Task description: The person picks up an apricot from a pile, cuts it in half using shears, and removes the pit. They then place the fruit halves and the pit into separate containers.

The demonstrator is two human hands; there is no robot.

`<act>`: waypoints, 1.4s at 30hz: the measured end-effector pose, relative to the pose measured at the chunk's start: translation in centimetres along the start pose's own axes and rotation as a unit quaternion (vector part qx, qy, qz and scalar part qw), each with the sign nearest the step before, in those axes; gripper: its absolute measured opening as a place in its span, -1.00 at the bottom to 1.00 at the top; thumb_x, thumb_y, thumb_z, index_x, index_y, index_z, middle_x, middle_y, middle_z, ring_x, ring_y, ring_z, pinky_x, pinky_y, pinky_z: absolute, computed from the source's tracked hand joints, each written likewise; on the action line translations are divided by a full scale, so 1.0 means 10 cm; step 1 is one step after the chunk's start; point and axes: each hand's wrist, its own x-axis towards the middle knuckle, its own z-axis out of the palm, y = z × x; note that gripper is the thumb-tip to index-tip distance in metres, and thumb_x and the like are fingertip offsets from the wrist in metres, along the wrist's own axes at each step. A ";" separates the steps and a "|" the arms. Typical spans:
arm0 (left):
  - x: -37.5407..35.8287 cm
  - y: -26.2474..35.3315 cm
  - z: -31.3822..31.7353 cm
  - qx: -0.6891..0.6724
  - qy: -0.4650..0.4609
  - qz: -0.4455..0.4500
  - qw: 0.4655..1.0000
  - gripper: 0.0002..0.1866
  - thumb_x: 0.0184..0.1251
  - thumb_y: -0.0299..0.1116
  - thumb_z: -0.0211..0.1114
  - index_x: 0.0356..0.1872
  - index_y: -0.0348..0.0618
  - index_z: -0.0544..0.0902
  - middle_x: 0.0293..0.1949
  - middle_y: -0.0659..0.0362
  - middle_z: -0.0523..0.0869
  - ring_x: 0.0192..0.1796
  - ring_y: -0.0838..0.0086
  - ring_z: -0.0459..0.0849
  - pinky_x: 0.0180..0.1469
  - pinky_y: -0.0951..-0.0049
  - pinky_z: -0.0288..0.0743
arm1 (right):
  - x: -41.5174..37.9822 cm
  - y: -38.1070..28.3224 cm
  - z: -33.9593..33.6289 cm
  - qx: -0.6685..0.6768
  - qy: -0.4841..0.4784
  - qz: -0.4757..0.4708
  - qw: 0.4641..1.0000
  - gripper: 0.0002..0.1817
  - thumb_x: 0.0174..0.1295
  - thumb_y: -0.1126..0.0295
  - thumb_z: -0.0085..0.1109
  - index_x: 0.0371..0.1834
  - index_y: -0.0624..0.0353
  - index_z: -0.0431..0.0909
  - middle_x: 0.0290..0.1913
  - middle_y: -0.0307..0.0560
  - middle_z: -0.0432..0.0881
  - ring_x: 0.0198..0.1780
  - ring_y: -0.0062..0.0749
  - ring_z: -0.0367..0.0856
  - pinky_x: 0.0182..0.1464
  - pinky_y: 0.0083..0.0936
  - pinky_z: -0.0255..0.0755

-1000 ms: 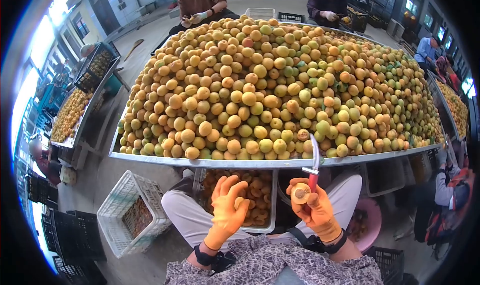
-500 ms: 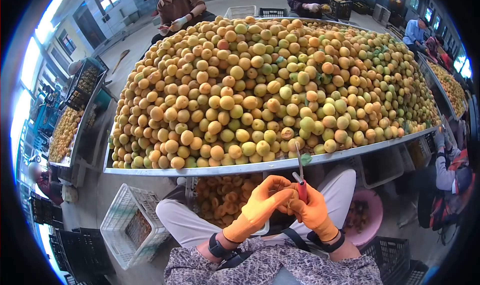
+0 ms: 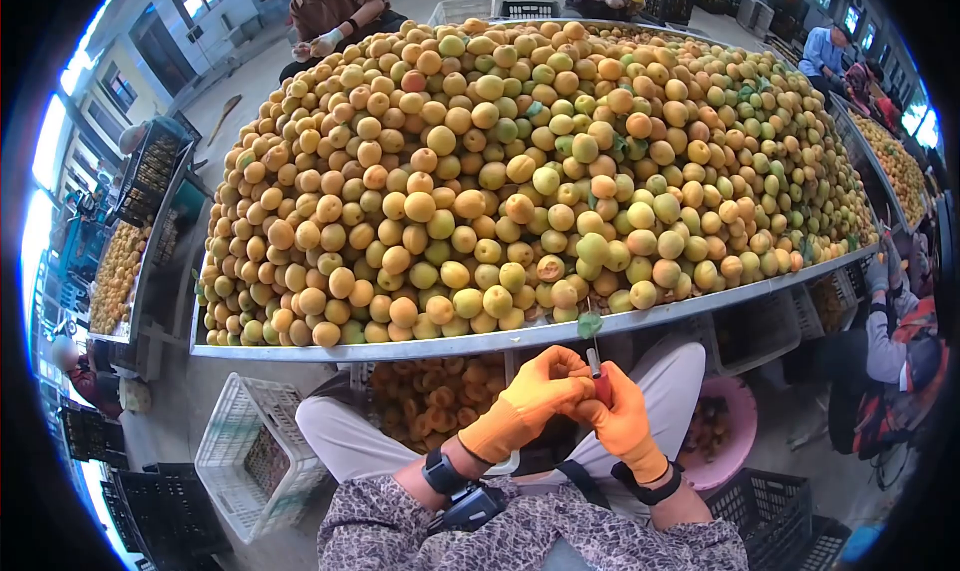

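An orange-gloved left hand [image 3: 533, 401], fingers spread and well apart a second earlier, now meets the right hand [image 3: 626, 416] beside the red-handled knife [image 3: 602, 386], the previously visible cut fruit out of sight.

I stand in a fruit-processing workshop. Indicators: fruit [image 3: 450, 191] heaped on a metal-rimmed table [image 3: 420, 349], a second loaded table [image 3: 143, 281], plastic crates [image 3: 287, 486] along the floor [image 3: 190, 411], and several seated workers [image 3: 330, 1].
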 end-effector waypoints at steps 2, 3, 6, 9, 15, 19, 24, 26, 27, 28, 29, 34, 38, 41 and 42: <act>0.07 0.01 0.03 0.015 0.006 -0.002 1.000 -0.77 0.15 -0.57 0.26 -0.16 -0.26 0.49 -0.27 0.19 0.57 -0.35 0.57 0.58 -0.32 0.57 0.49 | 0.01 0.03 -0.04 -0.026 0.005 -0.005 1.000 -0.64 0.24 0.30 0.37 -0.08 0.28 0.45 -0.37 -0.31 0.54 -0.35 -0.71 0.48 -0.30 -0.70 0.42; 0.10 0.02 0.05 0.033 0.011 -0.003 0.999 -0.78 0.12 -0.61 0.24 -0.18 -0.25 0.49 -0.30 0.19 0.57 -0.35 0.55 0.59 -0.34 0.56 0.49 | 0.02 0.05 -0.07 -0.051 0.012 -0.012 0.999 -0.62 0.24 0.27 0.38 -0.09 0.29 0.46 -0.37 -0.31 0.55 -0.36 -0.71 0.48 -0.31 -0.72 0.42; 0.23 -0.17 0.09 -0.028 0.046 -0.030 0.998 -0.79 0.11 -0.63 0.21 -0.20 -0.26 0.49 -0.34 0.19 0.57 -0.35 0.55 0.59 -0.36 0.56 0.48 | 0.05 0.26 -0.11 0.052 0.027 0.021 0.998 -0.56 0.22 0.26 0.40 -0.02 0.32 0.47 -0.34 -0.28 0.58 -0.35 -0.71 0.50 -0.30 -0.72 0.44; 0.31 -0.22 0.03 -0.072 0.025 -0.009 0.997 -0.77 0.13 -0.69 0.13 -0.16 -0.28 0.49 -0.30 0.15 0.59 -0.34 0.51 0.60 -0.38 0.54 0.50 | 0.06 0.11 -0.15 0.131 0.052 0.088 0.986 -0.46 0.22 0.15 0.38 0.09 0.32 0.47 -0.34 -0.24 0.60 -0.46 -0.70 0.49 -0.43 -0.74 0.40; 0.49 -0.67 -0.32 -0.208 0.012 0.004 0.978 -0.89 0.38 -0.56 0.13 -0.14 -0.34 0.56 -0.20 0.03 0.63 -0.25 0.39 0.63 -0.24 0.50 0.53 | 0.00 0.12 -0.29 0.190 0.103 0.059 0.975 -0.32 0.24 -0.05 0.29 0.20 0.33 0.44 -0.32 -0.08 0.66 -0.66 -0.63 0.40 -0.66 -0.78 0.17; 0.71 -0.92 -0.34 -0.291 0.035 -0.042 0.955 -0.80 0.39 -0.35 0.26 -0.04 -0.14 0.58 -0.03 0.17 0.63 0.07 0.35 0.55 0.16 0.19 0.40 | 0.04 -0.19 -0.16 0.174 0.169 -0.056 0.969 -0.29 0.27 -0.07 0.24 0.21 0.36 0.39 -0.30 0.00 0.65 -0.63 -0.61 0.43 -0.65 -0.76 0.22; 0.37 -0.73 -0.27 0.162 0.065 0.125 0.977 -0.60 0.38 -0.38 0.20 0.21 -0.24 0.51 0.08 0.17 0.62 0.15 0.52 0.51 0.21 0.43 0.36 | 0.04 -0.46 0.03 0.162 0.143 -0.099 0.971 -0.26 0.31 -0.10 0.17 0.22 0.41 0.36 -0.24 0.04 0.65 -0.61 -0.59 0.45 -0.63 -0.76 0.26; 0.13 -0.61 -0.36 0.247 0.041 0.172 0.953 -0.62 0.39 -0.42 0.17 0.21 -0.27 0.52 0.04 0.18 0.65 0.12 0.54 0.52 0.18 0.48 0.39 | 0.05 -0.42 0.08 0.171 0.133 -0.105 0.971 -0.28 0.32 -0.08 0.17 0.21 0.42 0.37 -0.24 0.05 0.65 -0.62 -0.58 0.45 -0.62 -0.75 0.28; 0.03 -0.57 -0.42 0.232 0.022 0.160 0.959 -0.67 0.38 -0.42 0.16 0.13 -0.23 0.58 -0.05 0.19 0.67 -0.03 0.55 0.55 0.02 0.51 0.41 | 0.05 -0.42 0.11 0.182 0.116 -0.090 0.972 -0.29 0.32 -0.07 0.18 0.21 0.42 0.37 -0.23 0.05 0.65 -0.61 -0.58 0.46 -0.62 -0.75 0.28; -0.07 -0.48 -0.45 0.218 0.002 0.148 0.965 -0.72 0.37 -0.42 0.15 0.05 -0.19 0.63 -0.15 0.20 0.69 -0.18 0.57 0.57 -0.14 0.54 0.44 | 0.07 -0.42 0.13 0.194 0.098 -0.076 0.973 -0.30 0.32 -0.06 0.18 0.20 0.42 0.38 -0.23 0.06 0.66 -0.61 -0.57 0.47 -0.62 -0.74 0.29; -0.21 -0.40 -0.46 0.191 0.039 0.132 0.972 -0.78 0.42 -0.49 0.11 -0.03 -0.31 0.66 -0.15 0.18 0.70 -0.06 0.57 0.60 0.05 0.57 0.45 | 0.07 -0.39 0.19 0.199 0.113 -0.070 0.971 -0.32 0.33 -0.04 0.18 0.21 0.41 0.39 -0.28 0.04 0.66 -0.61 -0.57 0.46 -0.62 -0.74 0.29; -0.81 0.17 -0.63 0.160 0.166 0.255 0.939 -0.81 0.46 -0.47 0.09 -0.12 -0.28 0.67 -0.25 0.24 0.69 -0.18 0.62 0.58 -0.05 0.60 0.46 | 0.07 -0.37 0.48 0.196 0.064 -0.068 0.976 -0.35 0.36 -0.02 0.15 0.21 0.39 0.40 -0.29 0.03 0.66 -0.62 -0.57 0.47 -0.60 -0.73 0.31; -1.06 0.44 -0.97 0.241 0.330 0.417 0.812 -0.75 0.33 -0.65 0.11 -0.01 -0.27 0.59 -0.17 0.23 0.64 -0.17 0.65 0.56 -0.06 0.65 0.43 | 0.10 -0.38 0.99 0.122 -0.063 0.001 0.991 -0.45 0.41 0.24 0.14 0.34 0.35 0.33 -0.32 -0.10 0.66 -0.59 -0.70 0.43 -0.57 -0.76 0.30; -1.14 0.72 -1.39 0.273 0.410 0.433 0.755 -0.73 0.26 -0.64 0.16 -0.04 -0.21 0.61 -0.14 0.18 0.63 -0.12 0.51 0.60 -0.04 0.51 0.49 | 0.18 -0.42 1.23 0.134 -0.111 0.071 0.982 -0.54 0.42 0.33 0.10 0.31 0.31 0.38 -0.43 -0.15 0.64 -0.59 -0.73 0.39 -0.55 -0.80 0.29; -1.13 0.81 -1.55 0.259 0.422 0.425 0.758 -0.75 0.23 -0.63 0.20 -0.08 -0.20 0.63 -0.13 0.15 0.63 -0.11 0.44 0.63 -0.05 0.44 0.51 | 0.19 -0.42 1.24 0.136 -0.113 0.066 0.982 -0.54 0.42 0.33 0.10 0.31 0.31 0.38 -0.43 -0.15 0.64 -0.59 -0.73 0.39 -0.55 -0.80 0.29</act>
